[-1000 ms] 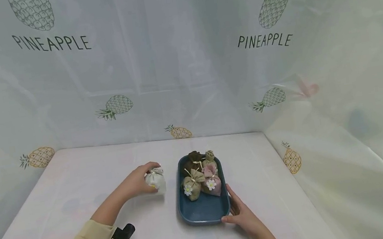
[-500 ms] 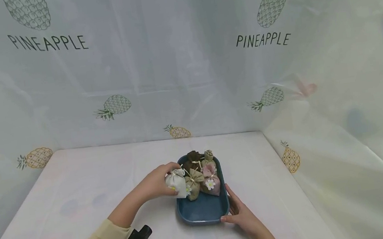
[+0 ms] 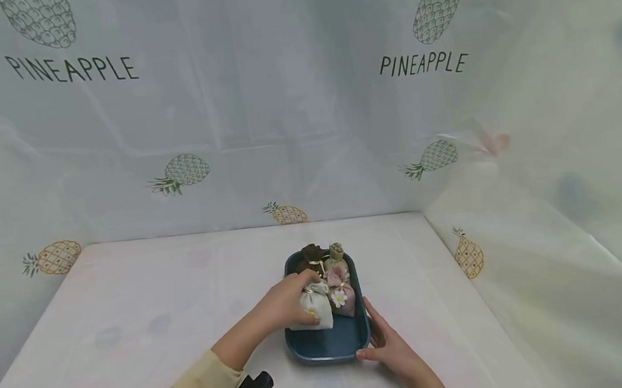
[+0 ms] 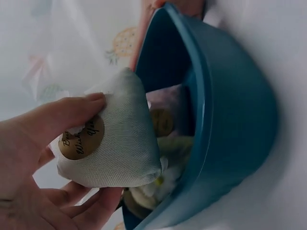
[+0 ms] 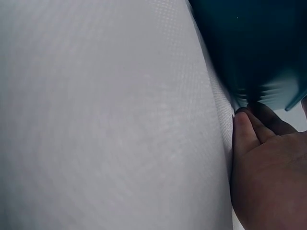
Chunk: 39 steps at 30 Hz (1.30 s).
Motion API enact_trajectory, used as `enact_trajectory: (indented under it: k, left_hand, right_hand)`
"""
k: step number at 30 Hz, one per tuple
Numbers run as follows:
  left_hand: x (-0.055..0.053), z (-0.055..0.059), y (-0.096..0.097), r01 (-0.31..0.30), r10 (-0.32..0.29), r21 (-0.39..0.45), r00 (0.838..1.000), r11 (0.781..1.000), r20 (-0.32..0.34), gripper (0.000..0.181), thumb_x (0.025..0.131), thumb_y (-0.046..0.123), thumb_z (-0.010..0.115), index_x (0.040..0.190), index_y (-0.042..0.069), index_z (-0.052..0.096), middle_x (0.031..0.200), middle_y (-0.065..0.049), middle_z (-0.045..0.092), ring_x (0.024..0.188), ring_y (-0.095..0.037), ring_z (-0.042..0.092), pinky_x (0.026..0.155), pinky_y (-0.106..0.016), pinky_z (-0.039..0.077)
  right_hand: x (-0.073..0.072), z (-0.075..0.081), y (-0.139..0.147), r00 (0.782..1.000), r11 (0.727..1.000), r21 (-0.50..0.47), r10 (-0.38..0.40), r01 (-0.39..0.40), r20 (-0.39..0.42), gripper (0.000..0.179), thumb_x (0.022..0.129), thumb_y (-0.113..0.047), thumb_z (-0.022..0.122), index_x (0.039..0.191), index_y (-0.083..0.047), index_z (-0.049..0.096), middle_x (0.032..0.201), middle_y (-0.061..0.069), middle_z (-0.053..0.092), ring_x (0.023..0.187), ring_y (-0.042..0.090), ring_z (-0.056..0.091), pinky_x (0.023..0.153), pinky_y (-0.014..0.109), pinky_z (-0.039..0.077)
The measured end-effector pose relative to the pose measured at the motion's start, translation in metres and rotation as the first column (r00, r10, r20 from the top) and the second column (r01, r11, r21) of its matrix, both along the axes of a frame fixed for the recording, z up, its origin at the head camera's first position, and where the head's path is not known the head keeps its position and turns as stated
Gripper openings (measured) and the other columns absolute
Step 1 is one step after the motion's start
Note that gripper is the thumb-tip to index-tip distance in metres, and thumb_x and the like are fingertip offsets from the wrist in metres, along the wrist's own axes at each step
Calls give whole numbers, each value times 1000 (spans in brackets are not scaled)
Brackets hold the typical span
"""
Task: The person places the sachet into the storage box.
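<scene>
My left hand (image 3: pixel 290 303) holds a white drawstring sachet (image 3: pixel 318 301) above the blue tray (image 3: pixel 329 354). In the left wrist view, the thumb presses the face of the sachet (image 4: pixel 127 143) near a round brown label, with fingers behind. The sachet hangs tilted beside the tray wall (image 4: pixel 240 105). Inside the tray sit a pink sachet (image 3: pixel 346 304) with a white flower, a dark brown one (image 3: pixel 311 259) and an olive one (image 3: pixel 336 251). Another green sachet, mostly hidden by my left hand, shows its flower (image 4: pixel 165 182). My right hand (image 3: pixel 395 348) touches the tray's right side with extended fingers, thumb at the near corner.
A white cloth covers the table (image 3: pixel 143 308). Behind it hangs a pale curtain (image 3: pixel 262 95) printed with pineapples, which also runs along the right side. Black wrist cameras (image 3: pixel 256 387) sit at both sleeves.
My left hand has carried the white sachet rightward, from the table left of the tray to over the tray's left part. My right hand has stayed at the tray.
</scene>
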<state>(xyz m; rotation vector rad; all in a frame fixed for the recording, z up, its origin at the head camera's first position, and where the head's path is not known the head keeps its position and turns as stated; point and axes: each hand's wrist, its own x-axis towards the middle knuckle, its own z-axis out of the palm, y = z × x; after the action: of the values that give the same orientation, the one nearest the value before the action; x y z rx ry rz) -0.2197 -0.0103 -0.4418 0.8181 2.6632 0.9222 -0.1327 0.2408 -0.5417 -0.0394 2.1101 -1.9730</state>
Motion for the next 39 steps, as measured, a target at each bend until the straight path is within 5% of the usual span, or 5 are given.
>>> enact_trajectory:
  k: [12,21,39]
  left_hand:
    - [5,-25,19,-44,43,-16,999,999,-21,71,63,32,93,121,21,53,106,-2,58,89,-16,53,78,-39,49]
    - [12,-39,30,-63,49,-139,994,988,-100,70,60,36,94,114,23,52,108,-8,58,94,-21,53,76,-41,51]
    - [7,-43,40,1,-36,-256,990,967,-134,79,62,34,93,124,18,47,112,-11,57,96,-22,59,79,-37,51]
  right_hand:
    - [-1,-1,0,1000,1000,26,-11,11,7,109,77,-6,82,158,-26,13,159,25,7,145,39,7,112,42,15]
    - [-1,0,0,1000,1000,12,0,0,16,108,78,-4,81,158,-26,13,159,24,6,145,38,5,112,40,15]
    - [0,0,-1,1000,1000,11,-15,15,19,106,78,-3,80,158,-27,13,160,23,5,145,38,4,112,40,13]
